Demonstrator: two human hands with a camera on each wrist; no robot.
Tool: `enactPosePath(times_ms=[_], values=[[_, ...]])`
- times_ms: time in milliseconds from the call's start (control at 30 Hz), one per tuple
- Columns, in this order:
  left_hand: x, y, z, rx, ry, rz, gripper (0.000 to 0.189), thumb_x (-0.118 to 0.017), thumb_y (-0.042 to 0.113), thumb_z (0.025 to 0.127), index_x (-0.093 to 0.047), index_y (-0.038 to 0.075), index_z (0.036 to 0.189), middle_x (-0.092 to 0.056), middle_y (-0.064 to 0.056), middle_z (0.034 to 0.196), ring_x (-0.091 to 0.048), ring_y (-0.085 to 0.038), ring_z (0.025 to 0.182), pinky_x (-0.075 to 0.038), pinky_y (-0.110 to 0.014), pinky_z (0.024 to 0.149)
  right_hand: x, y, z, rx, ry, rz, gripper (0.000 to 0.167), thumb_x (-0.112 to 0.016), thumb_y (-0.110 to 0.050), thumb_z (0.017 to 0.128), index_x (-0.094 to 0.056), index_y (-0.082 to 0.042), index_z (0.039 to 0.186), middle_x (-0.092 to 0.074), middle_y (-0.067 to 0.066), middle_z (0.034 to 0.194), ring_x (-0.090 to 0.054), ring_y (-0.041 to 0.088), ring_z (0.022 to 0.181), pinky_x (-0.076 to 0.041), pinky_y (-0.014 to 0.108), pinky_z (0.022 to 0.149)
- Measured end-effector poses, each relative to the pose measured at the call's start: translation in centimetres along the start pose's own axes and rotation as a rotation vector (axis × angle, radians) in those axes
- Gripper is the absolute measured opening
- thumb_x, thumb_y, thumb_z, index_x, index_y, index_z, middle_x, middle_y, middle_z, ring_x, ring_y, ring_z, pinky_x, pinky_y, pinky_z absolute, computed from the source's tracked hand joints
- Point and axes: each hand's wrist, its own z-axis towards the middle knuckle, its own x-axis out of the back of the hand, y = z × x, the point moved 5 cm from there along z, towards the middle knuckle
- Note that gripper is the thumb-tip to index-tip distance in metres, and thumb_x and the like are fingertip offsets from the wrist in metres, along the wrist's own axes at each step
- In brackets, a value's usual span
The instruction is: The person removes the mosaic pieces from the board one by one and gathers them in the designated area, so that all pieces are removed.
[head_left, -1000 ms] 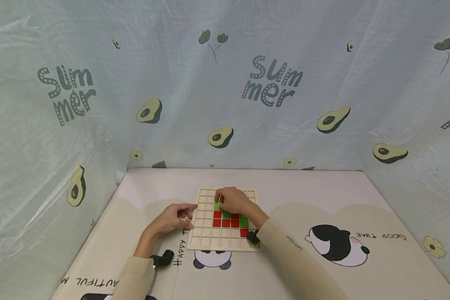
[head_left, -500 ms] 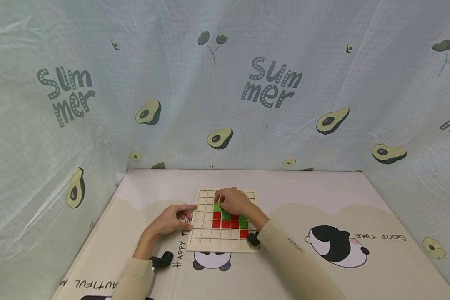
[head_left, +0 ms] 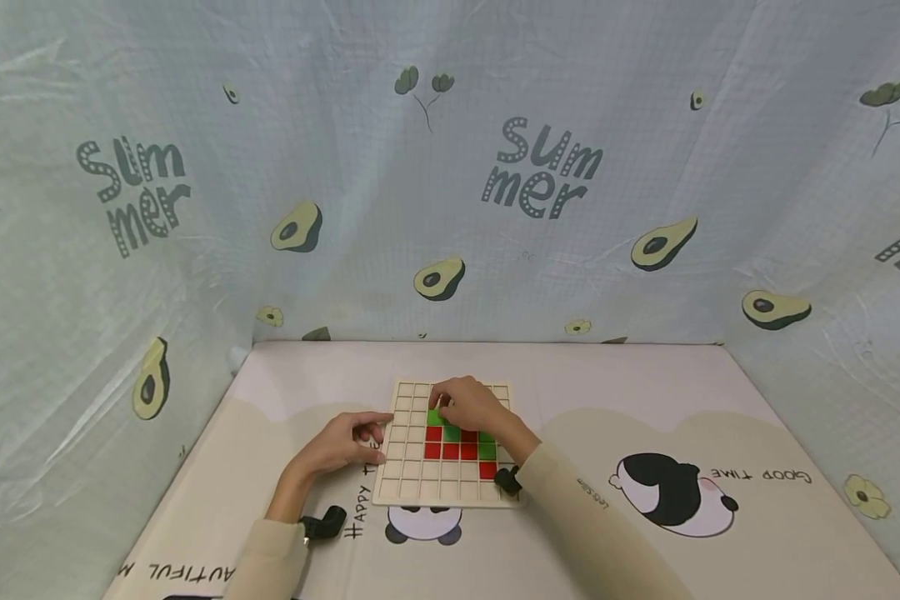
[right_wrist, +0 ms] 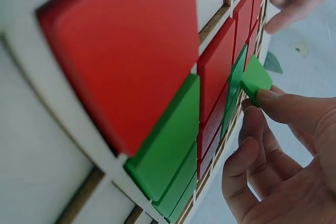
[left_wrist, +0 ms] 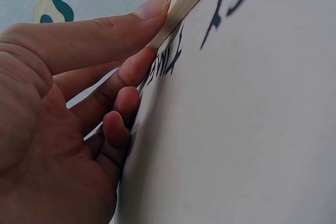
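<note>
My right hand [head_left: 474, 408] is over the upper middle of a pale wooden grid board [head_left: 411, 469]. Between thumb and forefinger it pinches a green square tile [right_wrist: 255, 80], tilted above the grid in the right wrist view. Below that tile, red tiles [head_left: 452, 451] and other green tiles [head_left: 487, 451] lie in the cells; my right hand hides part of them. At the board's left edge, my left hand [head_left: 337, 442] has its forefinger and thumb spread apart and touching the rim. The left wrist view shows the thumb [left_wrist: 126, 27] against the wooden edge, the other fingers loosely bent.
The board lies on a pale tablecloth [head_left: 645, 567] printed with pandas and lettering. A hanging sheet with avocado prints [head_left: 540, 275] encloses the back and sides. Each wrist wears a small black camera, one of them the left wrist camera [head_left: 326, 523].
The head view has tilted slightly, so the scene sits a little lower in the frame. Both hands keep almost the same place, and the green tile stays pinched in my right hand.
</note>
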Motion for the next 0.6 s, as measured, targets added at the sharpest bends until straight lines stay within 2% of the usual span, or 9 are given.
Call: enactPosePath(times_ms=[400,500,600], values=[[-0.1,0.0,0.0,-0.007,0.001,-0.003,0.071,-0.085,0.004,0.077,-0.057,-0.009,0.141,-0.064,-0.017,0.100,-0.050,-0.020,0.086,-0.041,-0.021,0.071,0.7,-0.3,-0.6,0.032,0.013,0.049,0.017,-0.061,-0.010,0.100,-0.076,-0.019,0.104,-0.074,0.004,0.105,-0.057,0.013,0.081,-0.048,0.029,0.072],[-0.1,0.0,0.0,-0.008,0.004,0.002,0.071,-0.085,0.003,0.077,-0.057,-0.009,0.141,-0.064,-0.017,0.100,-0.050,-0.020,0.086,-0.040,-0.022,0.071,1.3,-0.3,-0.8,0.037,0.023,0.077,0.017,-0.061,-0.010,0.100,-0.076,-0.018,0.105,-0.074,0.005,0.106,-0.058,0.014,0.073,-0.049,0.029,0.068],[0.0,0.1,0.0,-0.007,0.008,0.009,0.071,-0.085,0.004,0.076,-0.057,-0.009,0.141,-0.064,-0.016,0.099,-0.050,-0.020,0.085,-0.040,-0.022,0.071,1.8,-0.3,-1.0,0.040,0.026,0.091,0.017,-0.061,-0.010,0.101,-0.075,-0.018,0.106,-0.074,0.005,0.106,-0.058,0.015,0.072,-0.050,0.031,0.069]])
